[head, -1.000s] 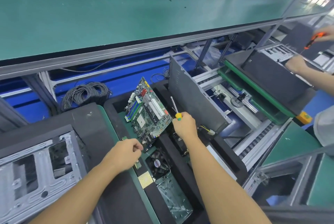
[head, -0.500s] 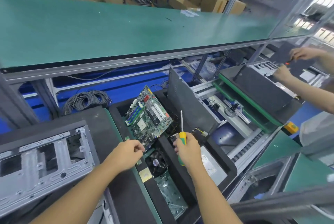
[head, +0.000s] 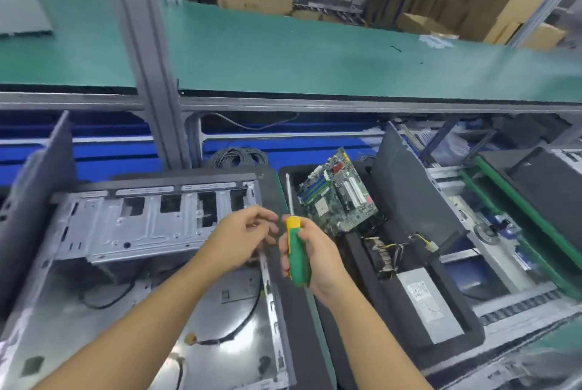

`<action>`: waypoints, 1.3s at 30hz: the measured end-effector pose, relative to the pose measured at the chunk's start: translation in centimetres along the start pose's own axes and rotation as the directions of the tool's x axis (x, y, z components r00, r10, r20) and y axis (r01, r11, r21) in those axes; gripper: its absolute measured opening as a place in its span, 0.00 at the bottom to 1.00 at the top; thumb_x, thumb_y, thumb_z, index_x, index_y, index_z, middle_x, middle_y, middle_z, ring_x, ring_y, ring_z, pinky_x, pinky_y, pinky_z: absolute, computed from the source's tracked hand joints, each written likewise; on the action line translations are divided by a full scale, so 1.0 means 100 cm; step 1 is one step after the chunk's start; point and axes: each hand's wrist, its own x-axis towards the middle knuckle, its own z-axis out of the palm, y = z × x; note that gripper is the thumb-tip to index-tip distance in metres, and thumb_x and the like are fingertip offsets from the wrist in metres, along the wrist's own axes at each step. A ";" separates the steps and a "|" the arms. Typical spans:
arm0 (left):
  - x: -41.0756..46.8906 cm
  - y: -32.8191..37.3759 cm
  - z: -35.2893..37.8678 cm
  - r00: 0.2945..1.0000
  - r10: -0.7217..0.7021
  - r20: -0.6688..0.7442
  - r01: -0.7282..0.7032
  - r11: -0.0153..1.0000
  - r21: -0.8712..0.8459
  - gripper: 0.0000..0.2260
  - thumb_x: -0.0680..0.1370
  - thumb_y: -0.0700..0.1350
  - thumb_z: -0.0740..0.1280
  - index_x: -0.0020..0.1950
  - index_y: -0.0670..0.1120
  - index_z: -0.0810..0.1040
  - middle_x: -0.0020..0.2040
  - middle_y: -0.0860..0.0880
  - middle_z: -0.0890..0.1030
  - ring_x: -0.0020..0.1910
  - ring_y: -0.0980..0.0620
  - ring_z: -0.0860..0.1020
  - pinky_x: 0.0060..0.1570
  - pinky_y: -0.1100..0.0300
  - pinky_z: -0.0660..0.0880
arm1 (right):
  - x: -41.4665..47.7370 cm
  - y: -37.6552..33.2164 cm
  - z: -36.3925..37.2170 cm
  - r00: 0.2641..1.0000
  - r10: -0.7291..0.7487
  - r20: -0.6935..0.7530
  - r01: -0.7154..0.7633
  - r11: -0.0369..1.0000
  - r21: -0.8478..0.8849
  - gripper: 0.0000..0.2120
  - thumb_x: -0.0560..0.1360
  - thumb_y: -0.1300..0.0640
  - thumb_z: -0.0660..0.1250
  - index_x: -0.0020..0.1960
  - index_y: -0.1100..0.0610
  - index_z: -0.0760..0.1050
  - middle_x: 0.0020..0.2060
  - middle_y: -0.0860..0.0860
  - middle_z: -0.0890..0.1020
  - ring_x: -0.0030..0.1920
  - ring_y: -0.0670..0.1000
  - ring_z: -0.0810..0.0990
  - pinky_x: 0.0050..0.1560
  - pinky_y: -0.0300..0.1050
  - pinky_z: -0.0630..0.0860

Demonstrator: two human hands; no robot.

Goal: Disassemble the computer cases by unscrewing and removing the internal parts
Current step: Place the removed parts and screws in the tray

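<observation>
An opened grey computer case lies on the bench at the left, its metal drive cage exposed and loose cables in its floor. My right hand grips a screwdriver with a green and yellow handle, shaft pointing up and away. My left hand hovers just left of the handle over the case's right edge, fingers loosely curled; I cannot tell whether they pinch anything. A green motherboard leans in a black foam tray at the right, beside a silver power supply.
A dark case panel stands upright in the tray behind a bundle of wires. A green-topped shelf runs across above the bench. Coiled black cable sits behind the case. Roller conveyor rails run at the right.
The view swung left, bringing the open case to the centre. Both hands left the tray with the motherboard and now meet over the case's right edge; the screwdriver has come along.
</observation>
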 end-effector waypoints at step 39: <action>-0.150 -0.075 -0.056 0.921 -0.194 -0.338 0.256 0.955 0.151 0.12 0.79 0.36 0.63 0.45 0.51 0.82 0.39 0.57 0.85 0.36 0.54 0.83 0.42 0.59 0.77 | -0.067 0.123 -0.027 0.922 0.037 -0.385 -0.310 0.665 -0.679 0.05 0.82 0.59 0.63 0.56 0.56 0.76 0.47 0.49 0.81 0.44 0.47 0.76 0.43 0.41 0.71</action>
